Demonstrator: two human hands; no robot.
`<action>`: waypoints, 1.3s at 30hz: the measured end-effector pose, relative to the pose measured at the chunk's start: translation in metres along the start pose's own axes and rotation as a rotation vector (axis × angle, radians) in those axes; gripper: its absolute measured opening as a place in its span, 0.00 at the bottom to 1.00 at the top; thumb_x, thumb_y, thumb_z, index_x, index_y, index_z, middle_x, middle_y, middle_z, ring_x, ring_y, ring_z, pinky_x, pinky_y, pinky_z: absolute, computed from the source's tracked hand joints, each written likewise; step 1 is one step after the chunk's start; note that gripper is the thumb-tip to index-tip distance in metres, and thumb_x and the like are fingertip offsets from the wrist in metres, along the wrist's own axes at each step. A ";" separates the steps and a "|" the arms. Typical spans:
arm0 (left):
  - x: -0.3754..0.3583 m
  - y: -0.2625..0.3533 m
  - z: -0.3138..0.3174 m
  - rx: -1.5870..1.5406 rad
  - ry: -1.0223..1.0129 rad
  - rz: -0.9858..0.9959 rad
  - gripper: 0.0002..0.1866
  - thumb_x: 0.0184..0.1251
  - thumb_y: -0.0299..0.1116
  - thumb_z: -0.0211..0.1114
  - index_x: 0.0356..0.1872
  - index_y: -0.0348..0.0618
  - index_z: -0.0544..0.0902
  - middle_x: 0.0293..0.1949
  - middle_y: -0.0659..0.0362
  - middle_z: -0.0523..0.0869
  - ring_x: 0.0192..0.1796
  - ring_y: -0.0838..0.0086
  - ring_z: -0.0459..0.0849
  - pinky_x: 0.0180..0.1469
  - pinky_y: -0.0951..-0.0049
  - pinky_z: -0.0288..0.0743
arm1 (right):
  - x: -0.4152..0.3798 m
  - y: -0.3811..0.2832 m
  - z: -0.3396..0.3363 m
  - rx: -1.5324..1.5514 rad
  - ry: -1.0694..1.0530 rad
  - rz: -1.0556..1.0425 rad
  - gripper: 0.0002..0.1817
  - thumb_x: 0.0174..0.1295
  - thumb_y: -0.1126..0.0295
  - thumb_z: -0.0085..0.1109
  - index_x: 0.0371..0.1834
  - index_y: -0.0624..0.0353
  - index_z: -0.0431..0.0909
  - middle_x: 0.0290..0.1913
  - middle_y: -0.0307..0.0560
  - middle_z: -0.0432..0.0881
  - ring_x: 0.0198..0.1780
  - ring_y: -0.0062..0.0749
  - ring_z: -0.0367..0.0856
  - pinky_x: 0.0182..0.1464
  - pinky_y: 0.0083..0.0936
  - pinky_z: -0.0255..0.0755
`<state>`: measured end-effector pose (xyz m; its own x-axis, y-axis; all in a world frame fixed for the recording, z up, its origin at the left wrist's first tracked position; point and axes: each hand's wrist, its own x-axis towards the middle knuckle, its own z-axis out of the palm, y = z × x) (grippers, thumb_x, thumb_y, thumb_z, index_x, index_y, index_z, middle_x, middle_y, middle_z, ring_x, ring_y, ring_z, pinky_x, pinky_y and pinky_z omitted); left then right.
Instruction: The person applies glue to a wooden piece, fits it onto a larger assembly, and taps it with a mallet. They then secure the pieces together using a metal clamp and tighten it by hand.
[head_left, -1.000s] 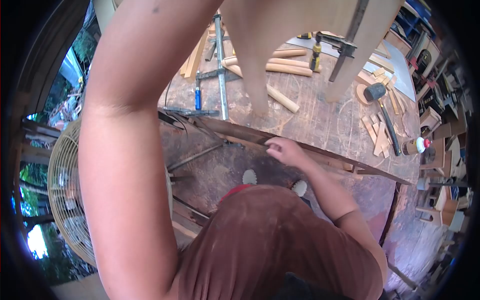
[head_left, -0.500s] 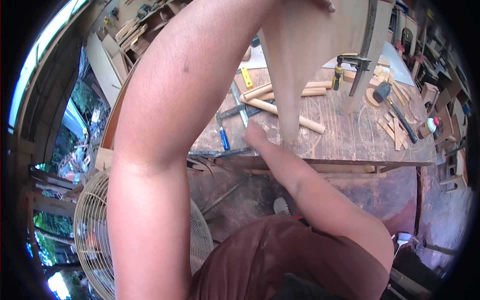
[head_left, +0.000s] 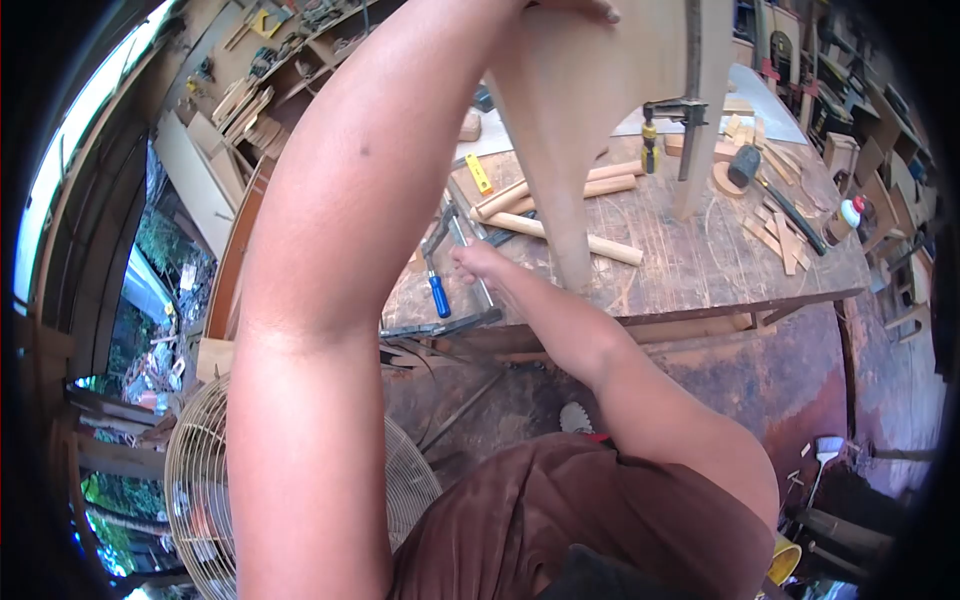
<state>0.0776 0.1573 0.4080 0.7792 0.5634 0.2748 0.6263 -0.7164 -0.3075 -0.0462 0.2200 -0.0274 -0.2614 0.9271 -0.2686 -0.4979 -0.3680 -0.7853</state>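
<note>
My left hand (head_left: pixel 588 8), partly cut off by the top edge of the view, grips the upper part of a pale wooden panel with legs (head_left: pixel 570 70). The panel stands upright on the workbench, and a clamp with a yellow-and-black handle (head_left: pixel 649 148) is fixed to it. Lower down, my right hand (head_left: pixel 475 260) is closed around the metal bar of a bar clamp with a blue handle (head_left: pixel 438 297), which lies by the bench's front edge. Several round wooden dowels (head_left: pixel 570 238) rest just beyond this hand.
On the workbench (head_left: pixel 690 270) are a yellow level (head_left: pixel 478 174), a black mallet (head_left: pixel 745 166), wood offcuts (head_left: pixel 782 240) and a bottle with a red cap (head_left: pixel 846 217). A large fan (head_left: pixel 205 470) stands at lower left. Another clamp (head_left: pixel 450 323) lies along the front edge.
My right hand has moved left and closed on the bar of the blue-handled clamp. The view has shifted slightly; my left hand stays on the wooden panel.
</note>
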 end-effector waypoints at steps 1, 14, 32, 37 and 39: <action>0.002 -0.002 0.001 -0.001 -0.015 0.009 0.34 0.48 0.58 0.76 0.43 0.33 0.86 0.41 0.43 0.88 0.44 0.54 0.87 0.48 0.60 0.81 | -0.014 -0.002 -0.001 0.004 0.018 -0.010 0.04 0.68 0.71 0.51 0.35 0.53 0.66 0.21 0.35 0.66 0.16 0.18 0.60 0.15 0.20 0.52; 0.007 -0.006 0.000 -0.030 0.014 0.081 0.37 0.47 0.56 0.77 0.49 0.34 0.82 0.46 0.40 0.86 0.50 0.50 0.85 0.54 0.57 0.78 | -0.297 -0.002 -0.119 -0.879 -0.009 -0.279 0.11 0.68 0.66 0.52 0.47 0.61 0.73 0.31 0.43 0.77 0.34 0.27 0.75 0.41 0.30 0.72; 0.016 0.028 -0.001 -0.373 -0.060 -0.168 0.31 0.54 0.46 0.77 0.55 0.37 0.80 0.44 0.49 0.88 0.48 0.63 0.87 0.52 0.63 0.77 | -0.662 -0.003 -0.284 -1.037 0.100 0.105 0.16 0.68 0.66 0.53 0.58 0.54 0.76 0.49 0.52 0.82 0.46 0.44 0.83 0.51 0.34 0.75; 0.031 0.020 0.007 -0.175 -0.049 -0.226 0.36 0.51 0.54 0.77 0.56 0.38 0.80 0.47 0.47 0.88 0.51 0.58 0.86 0.54 0.61 0.77 | -0.737 -0.015 -0.294 -1.099 0.175 0.128 0.16 0.67 0.68 0.54 0.57 0.53 0.77 0.44 0.55 0.83 0.45 0.44 0.83 0.50 0.33 0.75; 0.034 0.013 0.011 -0.097 -0.029 -0.220 0.40 0.48 0.59 0.77 0.56 0.39 0.80 0.48 0.46 0.87 0.52 0.57 0.86 0.55 0.61 0.76 | -0.747 -0.017 -0.297 -1.064 0.168 0.161 0.16 0.66 0.68 0.55 0.56 0.51 0.77 0.41 0.54 0.83 0.42 0.47 0.83 0.47 0.34 0.75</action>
<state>0.1128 0.1718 0.4037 0.6255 0.7206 0.2991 0.7769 -0.6105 -0.1539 0.4027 -0.4449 0.0208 -0.1029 0.9012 -0.4211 0.5238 -0.3108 -0.7931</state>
